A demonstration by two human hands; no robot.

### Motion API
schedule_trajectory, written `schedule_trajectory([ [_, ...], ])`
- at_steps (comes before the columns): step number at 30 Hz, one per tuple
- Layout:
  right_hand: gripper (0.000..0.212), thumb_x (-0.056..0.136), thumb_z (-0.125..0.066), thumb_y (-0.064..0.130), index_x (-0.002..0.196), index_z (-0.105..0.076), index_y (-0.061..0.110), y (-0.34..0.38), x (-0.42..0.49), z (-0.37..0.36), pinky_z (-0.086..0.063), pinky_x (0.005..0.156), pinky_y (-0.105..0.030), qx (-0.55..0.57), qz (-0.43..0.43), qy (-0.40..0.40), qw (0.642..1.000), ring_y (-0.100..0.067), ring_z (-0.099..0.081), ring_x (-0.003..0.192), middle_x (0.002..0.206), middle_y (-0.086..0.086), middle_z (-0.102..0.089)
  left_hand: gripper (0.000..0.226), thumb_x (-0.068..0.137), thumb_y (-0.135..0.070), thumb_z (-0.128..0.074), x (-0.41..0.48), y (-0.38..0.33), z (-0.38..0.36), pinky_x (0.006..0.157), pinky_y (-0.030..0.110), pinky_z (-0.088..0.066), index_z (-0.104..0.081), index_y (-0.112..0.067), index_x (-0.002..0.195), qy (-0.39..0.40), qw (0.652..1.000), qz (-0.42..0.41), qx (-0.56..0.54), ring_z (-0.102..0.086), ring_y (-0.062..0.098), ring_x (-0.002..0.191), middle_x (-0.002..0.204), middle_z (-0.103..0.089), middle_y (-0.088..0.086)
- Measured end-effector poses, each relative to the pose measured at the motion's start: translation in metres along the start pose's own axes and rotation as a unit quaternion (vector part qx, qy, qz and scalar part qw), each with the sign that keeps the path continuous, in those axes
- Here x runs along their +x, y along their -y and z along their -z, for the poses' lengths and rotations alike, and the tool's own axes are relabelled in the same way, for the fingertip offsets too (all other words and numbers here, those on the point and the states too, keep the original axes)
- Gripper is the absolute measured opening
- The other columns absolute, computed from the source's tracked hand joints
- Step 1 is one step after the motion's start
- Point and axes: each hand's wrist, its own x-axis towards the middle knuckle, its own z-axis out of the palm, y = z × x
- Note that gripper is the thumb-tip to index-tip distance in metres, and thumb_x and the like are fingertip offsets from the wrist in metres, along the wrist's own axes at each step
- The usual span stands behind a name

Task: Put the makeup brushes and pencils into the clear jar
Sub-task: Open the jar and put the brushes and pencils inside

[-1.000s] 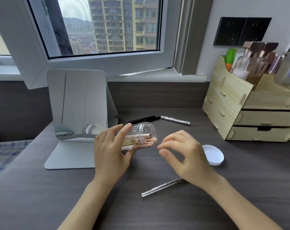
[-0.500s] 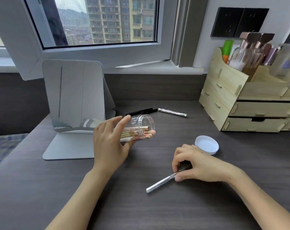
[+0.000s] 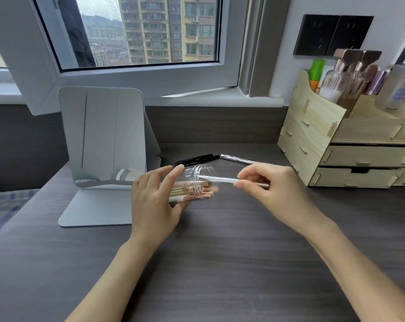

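My left hand grips the clear jar, tipped on its side above the desk with its mouth facing right. Several rose-gold brush handles lie inside it. My right hand pinches a silver pencil near its back end; the pencil's tip sits inside the jar's mouth. On the desk behind lie a black pencil and another silver pencil, side by side, both untouched.
A grey standing mirror is at the left, just behind my left hand. A wooden drawer organiser with bottles on top stands at the right. The open window frame juts over the desk's back edge. The jar's white lid is hidden behind my right hand.
My right hand picked the silver pencil off the desk, lifted it and brought its tip into the jar's mouth. My left hand kept holding the tipped jar.
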Motion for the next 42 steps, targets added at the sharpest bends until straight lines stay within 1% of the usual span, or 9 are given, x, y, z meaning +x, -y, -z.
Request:
schedule_trajectory([
  [7,0.010,0.076,-0.070,0.004,0.071,-0.062,0.000,0.006,0.016,-0.054,-0.044,0.060,-0.027,-0.065,0.175,-0.124,0.975,-0.018,-0.054,0.061,0.067,-0.012,-0.062,0.071,0.065,-0.033,-0.080,-0.001,-0.002,0.002,0.093,0.037,-0.034,-0.047,-0.023,0.127,-0.008,1.000,-0.006,-0.004,-0.055,0.027,0.108,0.119,-0.061,0.008],
  [13,0.040,0.073,-0.046,-0.020,0.109,-0.061,-0.010,-0.006,0.016,-0.066,-0.037,0.094,-0.019,-0.140,0.234,-0.110,0.956,-0.026,-0.051,0.100,0.107,-0.025,-0.066,0.068,0.067,-0.039,-0.075,0.001,-0.002,0.003,0.093,0.036,-0.034,-0.048,-0.021,0.126,-0.024,1.000,0.003,-0.007,-0.056,0.027,0.106,0.118,-0.062,0.007],
  [16,0.042,0.080,-0.045,-0.018,0.120,-0.053,-0.011,-0.013,0.013,-0.067,-0.048,0.085,-0.025,-0.142,0.255,-0.111,0.950,-0.021,-0.054,0.092,0.097,-0.021,-0.068,0.071,0.063,-0.035,-0.080,0.001,0.000,0.001,0.095,0.035,-0.032,-0.049,-0.021,0.126,-0.027,1.000,0.011,0.005,-0.055,0.026,0.107,0.118,-0.062,0.007],
  [23,0.003,0.075,-0.071,0.007,0.075,-0.072,0.005,-0.013,0.033,-0.055,-0.049,0.070,-0.023,-0.002,0.144,-0.121,0.982,-0.014,-0.061,0.074,0.073,-0.005,-0.070,0.072,0.061,-0.035,-0.082,0.009,0.000,-0.009,0.099,0.040,-0.031,-0.051,-0.023,0.125,-0.028,0.999,0.008,0.020,-0.058,0.026,0.103,0.115,-0.064,0.006],
  [27,0.016,0.085,-0.065,0.019,0.078,-0.075,0.008,-0.036,0.061,-0.035,-0.048,0.070,-0.016,0.140,-0.041,-0.116,0.982,-0.001,-0.063,0.073,0.076,-0.002,-0.072,0.071,0.062,-0.035,-0.082,0.010,0.001,-0.011,0.099,0.046,-0.034,-0.047,-0.027,0.124,-0.033,0.999,0.018,0.024,-0.059,0.026,0.103,0.114,-0.064,0.005],
  [29,0.018,0.088,-0.061,0.019,0.088,-0.074,0.007,-0.066,0.082,-0.032,-0.048,0.077,-0.028,-0.022,-0.064,-0.131,0.989,-0.016,-0.065,0.085,0.087,-0.009,-0.074,0.071,0.062,-0.036,-0.082,0.011,0.001,-0.011,0.100,0.047,-0.033,-0.047,-0.027,0.124,-0.030,0.999,0.016,0.026,-0.059,0.025,0.103,0.114,-0.064,0.005],
  [32,0.035,0.091,-0.055,0.023,0.121,-0.058,0.005,-0.099,0.105,-0.043,-0.042,0.091,-0.039,-0.252,-0.078,0.013,0.965,-0.037,-0.053,0.107,0.118,-0.015,-0.065,0.073,0.062,-0.035,-0.082,0.010,0.001,-0.012,0.102,0.047,-0.032,-0.046,-0.027,0.125,-0.024,0.999,0.011,0.031,-0.059,0.025,0.104,0.114,-0.064,0.005],
  [35,0.039,0.094,-0.047,0.032,0.124,-0.050,0.006,-0.113,0.115,-0.061,-0.040,0.092,-0.042,-0.398,-0.077,0.129,0.905,-0.036,-0.047,0.112,0.125,-0.014,-0.058,0.073,0.062,-0.035,-0.083,0.010,0.002,-0.012,0.099,0.050,-0.035,-0.047,-0.026,0.125,-0.025,0.999,0.007,0.033,-0.060,0.025,0.104,0.114,-0.064,0.005],
  [42,0.026,0.094,-0.047,0.022,0.109,-0.061,0.005,-0.120,0.113,-0.072,-0.041,0.086,-0.038,-0.454,-0.089,0.120,0.878,-0.034,-0.048,0.110,0.116,-0.015,-0.060,0.075,0.060,-0.031,-0.083,0.010,0.003,-0.012,0.099,0.049,-0.035,-0.047,-0.026,0.125,-0.027,0.999,0.005,0.031,-0.058,0.024,0.105,0.114,-0.064,0.005],
])
